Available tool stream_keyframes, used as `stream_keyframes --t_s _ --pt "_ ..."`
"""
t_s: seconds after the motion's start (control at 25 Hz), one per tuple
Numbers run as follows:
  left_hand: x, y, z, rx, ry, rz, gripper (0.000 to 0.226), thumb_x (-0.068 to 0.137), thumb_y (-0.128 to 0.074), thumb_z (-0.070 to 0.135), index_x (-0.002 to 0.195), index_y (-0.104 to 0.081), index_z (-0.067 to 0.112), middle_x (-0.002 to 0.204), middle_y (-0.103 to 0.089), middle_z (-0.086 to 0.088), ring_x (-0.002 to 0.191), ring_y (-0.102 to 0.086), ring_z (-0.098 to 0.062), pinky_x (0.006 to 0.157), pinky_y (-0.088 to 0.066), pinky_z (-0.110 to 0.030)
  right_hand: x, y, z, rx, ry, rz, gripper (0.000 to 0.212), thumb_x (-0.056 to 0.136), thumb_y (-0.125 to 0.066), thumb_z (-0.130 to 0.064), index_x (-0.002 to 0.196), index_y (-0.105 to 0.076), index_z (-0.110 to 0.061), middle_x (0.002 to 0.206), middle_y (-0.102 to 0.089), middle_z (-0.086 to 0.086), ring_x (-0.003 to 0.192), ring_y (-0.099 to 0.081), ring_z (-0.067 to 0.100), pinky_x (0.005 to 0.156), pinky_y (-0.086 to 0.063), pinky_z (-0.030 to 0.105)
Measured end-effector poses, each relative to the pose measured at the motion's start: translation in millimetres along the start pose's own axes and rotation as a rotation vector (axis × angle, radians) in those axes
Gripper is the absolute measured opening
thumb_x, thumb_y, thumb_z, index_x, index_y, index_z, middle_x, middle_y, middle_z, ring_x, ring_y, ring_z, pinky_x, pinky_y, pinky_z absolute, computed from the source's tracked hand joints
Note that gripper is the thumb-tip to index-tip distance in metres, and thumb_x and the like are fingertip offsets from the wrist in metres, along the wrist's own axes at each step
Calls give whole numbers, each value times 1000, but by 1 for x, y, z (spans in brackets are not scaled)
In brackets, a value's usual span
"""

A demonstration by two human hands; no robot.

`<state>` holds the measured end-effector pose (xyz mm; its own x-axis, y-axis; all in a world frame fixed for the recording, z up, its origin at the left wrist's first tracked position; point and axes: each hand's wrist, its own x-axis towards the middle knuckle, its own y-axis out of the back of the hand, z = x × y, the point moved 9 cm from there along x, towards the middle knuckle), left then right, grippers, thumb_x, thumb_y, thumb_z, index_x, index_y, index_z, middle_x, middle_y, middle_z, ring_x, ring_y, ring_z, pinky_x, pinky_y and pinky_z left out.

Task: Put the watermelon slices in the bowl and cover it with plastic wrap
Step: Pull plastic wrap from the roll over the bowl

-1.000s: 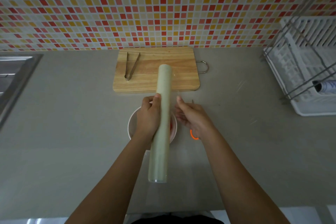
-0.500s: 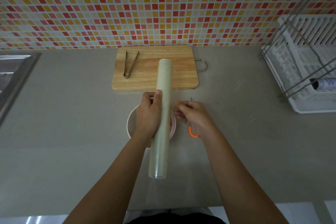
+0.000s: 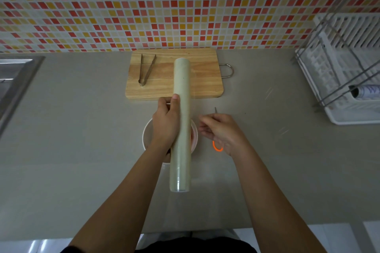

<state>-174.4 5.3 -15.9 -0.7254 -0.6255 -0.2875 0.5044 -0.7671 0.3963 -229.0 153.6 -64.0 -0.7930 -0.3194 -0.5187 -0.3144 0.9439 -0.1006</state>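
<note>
My left hand (image 3: 165, 124) grips a long pale roll of plastic wrap (image 3: 181, 121), held lengthwise above a white bowl (image 3: 146, 131). Pink watermelon (image 3: 193, 137) shows at the bowl's right edge; the rest of the bowl's inside is hidden by the hand and roll. My right hand (image 3: 223, 132) is a little right of the roll, fingertips pinched on the faint clear edge of the film.
A wooden cutting board (image 3: 201, 80) with metal tongs (image 3: 146, 70) lies behind the bowl. An orange-looped tool (image 3: 217, 148) sits under my right hand. A white dish rack (image 3: 345, 72) stands at right, a steel sink (image 3: 14, 80) at left.
My right hand has drawn away from the roll toward the right with its fingers pinched. The left hand and roll have stayed over the bowl.
</note>
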Motion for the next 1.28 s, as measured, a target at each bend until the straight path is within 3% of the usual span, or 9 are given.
stream_keyframes --t_s 0.12,0.24,0.4,0.52,0.64,0.72,0.96,1.12,1.28 --pt "-4 -4 3 38 -30 -21 38 98 -35 49 115 -53 21 97 -62 9 84 -58 -10 58 -32 -14 1 -7 1 61 7 -4 15 82 -69 -24 73 -67 -12 65 -69 -1 62 -66 6 59 -53 16" --pt "-8 -5 5 30 -53 -10 37 98 -35 47 114 -53 20 96 -61 8 85 -57 -11 58 -32 -14 4 -9 1 74 -1 33 14 80 -71 -18 69 -66 -12 67 -67 3 60 -64 7 63 -54 18" --pt "-4 -5 2 -53 -50 10 37 98 -37 46 106 -54 15 88 -60 9 81 -56 -4 63 -37 -17 8 -5 -5 -117 29 20 21 85 -62 -8 64 -63 -10 65 -65 3 62 -62 9 74 -55 25" --pt "0 -7 -2 -91 -33 8 39 98 -37 47 104 -54 13 88 -60 8 81 -55 -4 64 -39 -19 8 2 -11 -257 50 63 26 90 -52 -7 66 -59 -13 68 -62 7 61 -59 11 68 -53 24" --pt "3 -9 -2 -95 -30 0 41 97 -37 48 106 -54 12 89 -60 6 82 -56 -8 65 -40 -22 0 -1 -7 -130 10 16 24 91 -57 -21 69 -61 -12 64 -64 2 58 -62 8 55 -53 16" --pt "6 -10 -2 -101 -27 3 41 97 -37 47 106 -54 11 87 -59 7 80 -55 -7 64 -39 -22 -7 -4 -1 -73 -21 -29 21 85 -65 -27 70 -63 -12 61 -65 -3 56 -63 2 55 -51 13" --pt "11 -9 2 -64 -32 -4 39 97 -38 48 105 -55 14 88 -59 8 83 -56 -12 62 -37 -19 -11 -10 4 -60 -33 -102 15 85 -65 -13 70 -63 -11 67 -65 1 53 -64 0 56 -51 11" --pt "12 -9 2 -85 -29 0 39 97 -38 49 106 -54 15 89 -59 7 87 -57 -15 64 -38 -22 -8 0 -1 -308 32 -29 23 88 -56 -7 67 -60 -15 70 -63 7 56 -60 6 55 -51 15" --pt "15 -9 4 -106 -19 15 39 97 -36 49 110 -53 15 91 -58 7 87 -55 -13 68 -37 -26 -17 -1 4 -201 -26 -21 23 87 -62 -31 75 -61 -12 69 -65 1 60 -62 7 56 -52 16"
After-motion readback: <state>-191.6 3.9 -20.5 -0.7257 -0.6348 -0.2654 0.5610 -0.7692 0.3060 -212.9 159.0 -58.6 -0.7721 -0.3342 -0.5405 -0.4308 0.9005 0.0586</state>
